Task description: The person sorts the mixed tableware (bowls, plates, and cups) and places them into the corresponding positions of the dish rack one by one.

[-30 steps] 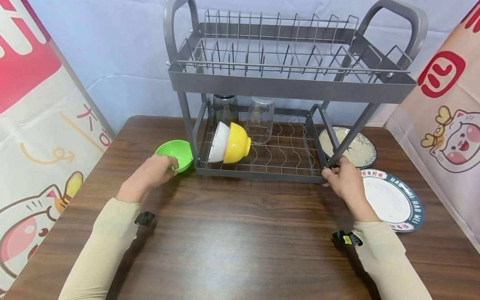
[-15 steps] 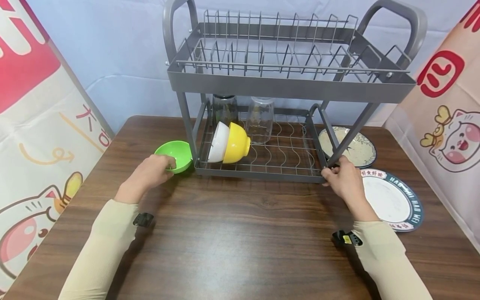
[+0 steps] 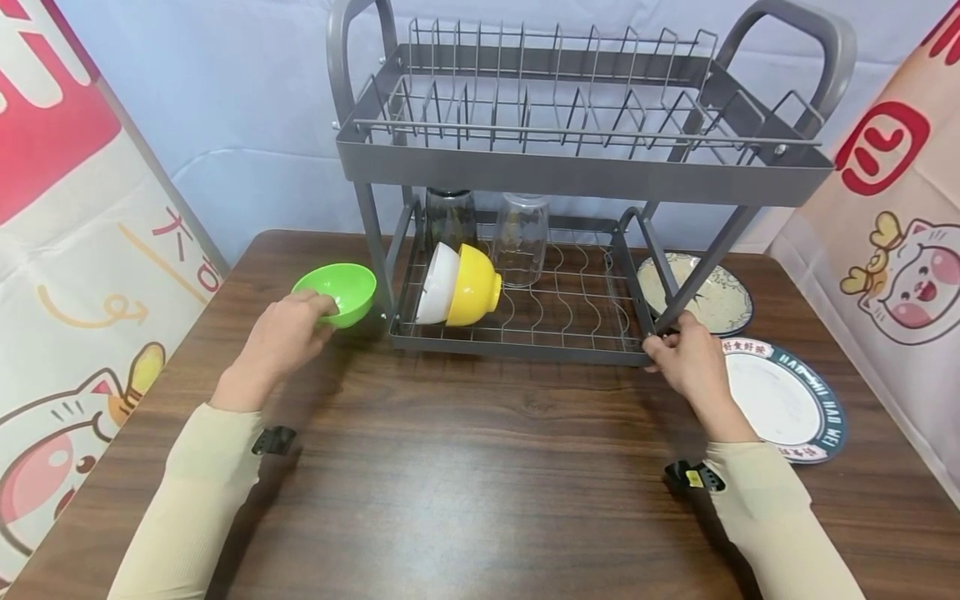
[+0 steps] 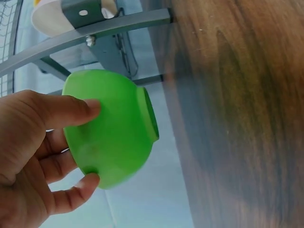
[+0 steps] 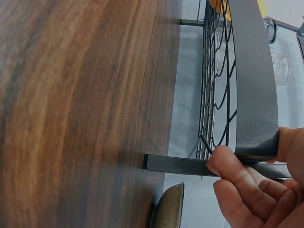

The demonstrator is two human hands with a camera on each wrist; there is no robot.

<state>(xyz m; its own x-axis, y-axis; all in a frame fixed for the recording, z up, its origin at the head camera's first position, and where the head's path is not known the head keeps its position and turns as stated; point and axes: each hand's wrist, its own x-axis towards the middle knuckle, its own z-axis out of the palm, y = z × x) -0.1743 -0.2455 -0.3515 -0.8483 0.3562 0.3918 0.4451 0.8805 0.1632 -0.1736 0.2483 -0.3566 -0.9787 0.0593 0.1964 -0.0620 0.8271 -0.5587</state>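
Note:
My left hand [image 3: 288, 329] pinches the near left rim of a green bowl [image 3: 348, 292], which is lifted off the table to the left of the dish rack [image 3: 585, 177]. In the left wrist view the thumb lies on the outside of the green bowl [image 4: 114, 128], its foot ring toward the table. My right hand [image 3: 690, 362] grips the lower front right corner of the rack; in the right wrist view the fingers curl under the dark frame [image 5: 254, 95]. A white bowl [image 3: 437, 287] and a yellow bowl [image 3: 474, 287] stand tilted, nested together, on the lower tier.
Behind those bowls, a dark glass [image 3: 452, 221] and a clear glass [image 3: 520, 242] stand upside down on the lower tier. Right of the rack lie a patterned plate [image 3: 712, 292] and a white plate with a green rim [image 3: 780, 400]. Bare wooden table [image 3: 480, 467] lies in front.
My left hand has raised the green bowl from the table and shifted it slightly left, away from the rack. My right hand stays at the rack's corner.

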